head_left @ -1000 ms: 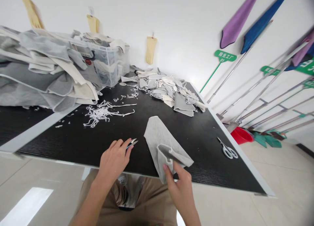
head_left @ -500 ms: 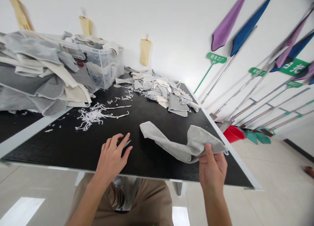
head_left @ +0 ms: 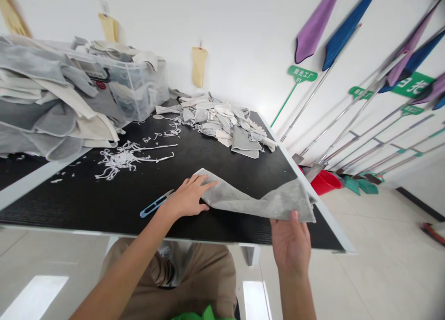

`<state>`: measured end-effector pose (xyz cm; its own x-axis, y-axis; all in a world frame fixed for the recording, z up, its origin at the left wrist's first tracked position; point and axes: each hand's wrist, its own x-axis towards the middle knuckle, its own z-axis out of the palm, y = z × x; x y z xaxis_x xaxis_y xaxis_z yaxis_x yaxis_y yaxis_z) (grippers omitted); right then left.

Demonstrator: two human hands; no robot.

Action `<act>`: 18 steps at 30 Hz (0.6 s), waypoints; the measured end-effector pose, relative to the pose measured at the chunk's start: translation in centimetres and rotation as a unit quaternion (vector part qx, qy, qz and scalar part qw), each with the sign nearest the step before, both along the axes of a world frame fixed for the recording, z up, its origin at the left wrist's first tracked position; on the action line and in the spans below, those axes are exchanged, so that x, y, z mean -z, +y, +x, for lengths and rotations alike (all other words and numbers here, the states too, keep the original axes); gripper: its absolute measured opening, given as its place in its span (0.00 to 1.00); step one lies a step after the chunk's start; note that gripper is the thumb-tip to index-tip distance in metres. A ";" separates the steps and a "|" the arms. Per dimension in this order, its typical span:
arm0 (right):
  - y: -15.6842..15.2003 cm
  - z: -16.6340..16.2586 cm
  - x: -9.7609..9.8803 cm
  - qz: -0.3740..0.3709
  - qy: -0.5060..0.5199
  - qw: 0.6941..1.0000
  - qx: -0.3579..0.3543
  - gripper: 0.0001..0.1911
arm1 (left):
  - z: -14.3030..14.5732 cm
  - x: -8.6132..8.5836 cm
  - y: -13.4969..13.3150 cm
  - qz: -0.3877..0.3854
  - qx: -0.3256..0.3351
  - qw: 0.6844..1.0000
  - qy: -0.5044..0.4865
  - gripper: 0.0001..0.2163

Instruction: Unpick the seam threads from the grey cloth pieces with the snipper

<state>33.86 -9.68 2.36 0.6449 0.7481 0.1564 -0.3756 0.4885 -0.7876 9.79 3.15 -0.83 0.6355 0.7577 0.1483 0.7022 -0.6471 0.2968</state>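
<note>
A long grey fabric piece [head_left: 250, 204] stretches across the front of the black table, its right end raised a little. My right hand [head_left: 292, 241] pinches its lower right edge between thumb and fingers. At the opposite end my left hand [head_left: 189, 195] rests with fingers spread, fingertips touching the cloth, thumb apart. Blue thread snips [head_left: 155, 206] lie on the table just left of that hand, their tips close to the wrist. Farther back is a heap of grey and white fabric pieces [head_left: 215, 118].
White thread scraps [head_left: 121, 160] lie in a tangle on the left. Layered cloths [head_left: 41, 102] are stacked beside a clear plastic bin [head_left: 139, 88] of fabric. Yellow gloves [head_left: 199, 67] hang on the wall. A red bucket [head_left: 325, 182] and long-handled cleaning tools stand beyond the table's right edge.
My left hand has left the snips lying and moved right onto the fabric's left end. The fabric is straighter, and my right hand now grips its lower edge.
</note>
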 end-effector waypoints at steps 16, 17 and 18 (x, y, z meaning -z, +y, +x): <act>6.1 5.7 -6.3 0.166 -0.046 0.985 -0.001 0.11 | -0.4 -4.1 4.6 0.072 -0.065 0.958 -0.269 0.10; 6.4 6.1 -6.7 0.169 -0.050 0.984 0.005 0.10 | -0.4 -4.6 5.0 0.083 -0.070 0.953 -0.283 0.10; 6.8 6.4 -7.1 0.172 -0.051 0.984 0.009 0.09 | -0.3 -5.1 5.3 0.093 -0.075 0.948 -0.296 0.10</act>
<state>40.30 -2.88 9.44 0.6251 0.6282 0.4632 -0.2918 0.7385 -0.6078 9.50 8.44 4.30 0.2861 0.7583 0.5858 0.5360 -0.6334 0.5581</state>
